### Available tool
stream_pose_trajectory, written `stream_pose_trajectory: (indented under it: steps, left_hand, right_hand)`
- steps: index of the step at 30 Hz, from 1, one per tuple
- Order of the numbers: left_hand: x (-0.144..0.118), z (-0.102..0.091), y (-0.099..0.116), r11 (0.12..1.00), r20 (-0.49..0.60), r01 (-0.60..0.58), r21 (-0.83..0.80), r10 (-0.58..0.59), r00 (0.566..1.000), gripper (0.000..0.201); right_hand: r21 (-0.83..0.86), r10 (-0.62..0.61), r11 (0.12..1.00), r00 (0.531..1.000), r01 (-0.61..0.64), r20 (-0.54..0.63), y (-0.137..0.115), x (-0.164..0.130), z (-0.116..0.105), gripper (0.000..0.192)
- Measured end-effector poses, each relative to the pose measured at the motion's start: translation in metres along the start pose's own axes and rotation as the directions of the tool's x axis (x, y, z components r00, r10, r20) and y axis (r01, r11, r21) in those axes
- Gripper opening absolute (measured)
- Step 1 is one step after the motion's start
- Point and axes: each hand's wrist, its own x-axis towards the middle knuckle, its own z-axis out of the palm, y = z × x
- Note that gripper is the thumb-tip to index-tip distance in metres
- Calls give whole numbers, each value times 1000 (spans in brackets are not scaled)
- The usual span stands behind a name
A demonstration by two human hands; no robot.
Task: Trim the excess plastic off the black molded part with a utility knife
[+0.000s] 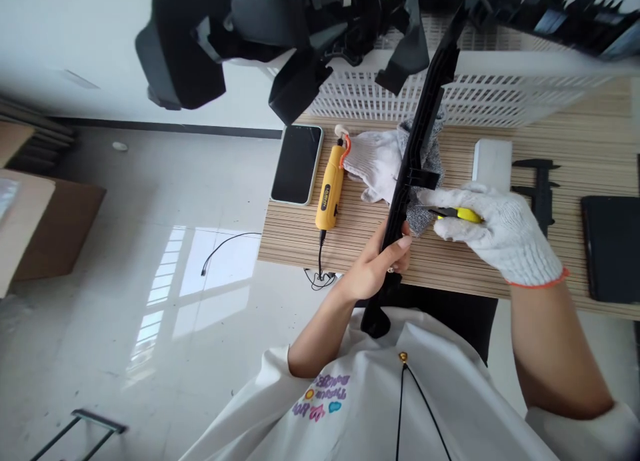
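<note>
My bare left hand (377, 261) is closed round the lower part of a long black plastic part (413, 147), which runs tilted from my lap up towards the basket. My right hand (500, 224), in a white knitted glove with an orange cuff edge, grips a small hand tool with a yellow-and-black handle (467, 214). The tool's narrow dark tip points left, close beside the part; whether they touch I cannot tell. Behind the part lie a white knitted glove (375, 157) and a grey cloth (420, 214).
A white perforated basket (500, 97) heaped with black plastic parts (270, 21) overhangs the back of the table (450, 261). A phone (297, 164) and a corded yellow tool (329, 191) lie left. Right are a white block (493, 161), black calipers (543, 191) and a dark flat object (613, 247).
</note>
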Motion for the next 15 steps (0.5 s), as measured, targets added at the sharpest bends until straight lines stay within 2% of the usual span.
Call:
stream_pose_trajectory:
  steps: [2, 4, 7, 10, 15]
  left_hand:
    - [0, 0, 1, 1000, 1, -6, 7, 6, 1000, 25]
    - [1, 0, 1, 1000, 8, -10, 14, 10, 1000, 26]
    - [1, 1, 3, 1000, 11, -1, 4, 1, 1000, 29]
    - [1, 2, 4, 1000, -11, 14, -1, -14, 1000, 32]
    - [1, 4, 5, 1000, -50, 27, -1, -27, 998, 37]
  right_hand:
    - [46, 36, 998, 999, -35, -23, 0, 5, 3, 39]
    - [18, 65, 998, 997, -64, -49, 0, 8, 7, 44]
    - [-157, 46, 986, 993, -62, -105, -2, 9, 13, 54]
    - [-311, 0, 949, 990, -44, -140, -4, 9, 17, 54]
    - [-411, -7, 910, 990, -53, -144, -4, 7, 20, 55]
